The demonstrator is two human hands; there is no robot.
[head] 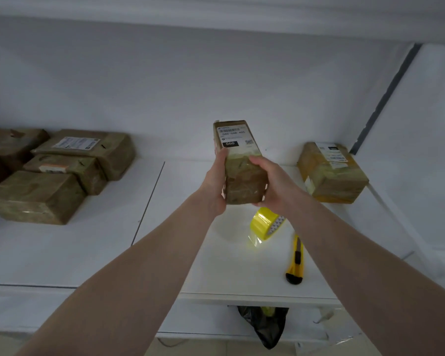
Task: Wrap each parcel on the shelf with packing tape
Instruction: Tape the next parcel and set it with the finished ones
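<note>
I hold a long brown cardboard parcel (239, 163) with a white shipping label above the white shelf (93, 242). My left hand (216, 183) grips its left side and my right hand (272, 181) grips its right side near the taped lower end. Below the parcel a roll of yellow packing tape (266, 223) lies on the shelf with a loose end trailing. A yellow utility knife (296, 260) lies to the right of the roll. Another taped parcel (332, 173) sits at the right.
Several taped brown parcels (54, 173) are grouped at the shelf's left. A white back wall and a side panel (421, 150) close in the shelf. A black plastic bag (265, 325) hangs below the shelf's front edge.
</note>
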